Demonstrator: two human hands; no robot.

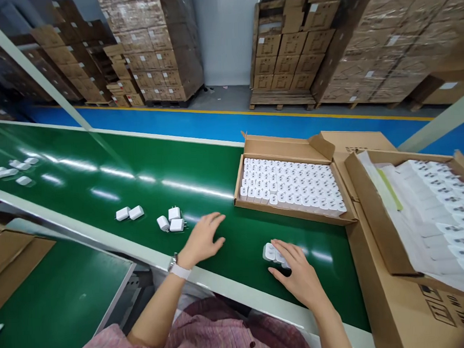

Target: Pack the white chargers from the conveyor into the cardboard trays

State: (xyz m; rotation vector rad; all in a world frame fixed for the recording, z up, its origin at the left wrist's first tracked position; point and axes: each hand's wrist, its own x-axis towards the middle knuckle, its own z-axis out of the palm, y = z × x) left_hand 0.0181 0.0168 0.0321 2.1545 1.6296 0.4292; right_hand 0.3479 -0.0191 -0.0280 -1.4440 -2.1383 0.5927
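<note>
A worker's right hand [293, 269] arches over a cluster of white plug adapters [269, 251] toward the near edge of a green work surface [238, 235], fingers across the cluster's right side and thumb by its lower edge; from where I stand, I cannot tell whether the fingers are gripping. The left hand [204, 234], spread and holding nothing, hovers just beside three loose adapters [176, 225] near the same edge. Farther left lies a pair of adapters [129, 213], with a blurred group [14, 169] toward the surface's left end.

By the surface's far edge, an open carton [295, 215] holds tight rows of adapters, filled from its left wall to its right, its back flaps raised. A second open carton [380, 229] rests to its right, holding more adapters in white packing [406, 202], with a yellow-green strip [389, 188] by its left wall. The large brown carton [399, 310] under it bears handling symbols and the letters "MODEL NO". Behind, film-wrapped boxes [153, 49] and palletized boxes [284, 59] carry white labels too small to read.
</note>
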